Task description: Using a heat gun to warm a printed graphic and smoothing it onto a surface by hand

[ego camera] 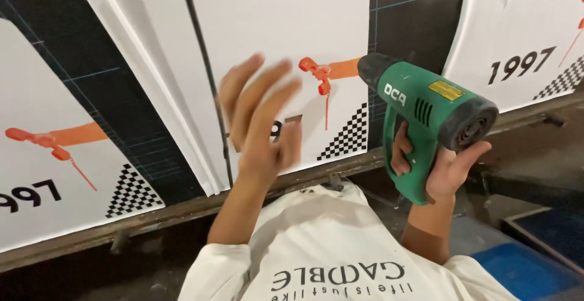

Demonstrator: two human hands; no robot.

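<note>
Dark board hung with white printed sheets. Right hand clamped around green heat gun grip, nozzle pointing 10 o'clock. Left hand blurred, fingers seemingly spread, empty, just left of nozzle.

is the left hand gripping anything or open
Open and empty: the left hand is blurred, fingers spread, in front of the white printed sheet. The right hand holds the green heat gun.

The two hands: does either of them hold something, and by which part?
The right hand holds a green heat gun by its handle. The left hand, blurred, is open and holds nothing.
</note>
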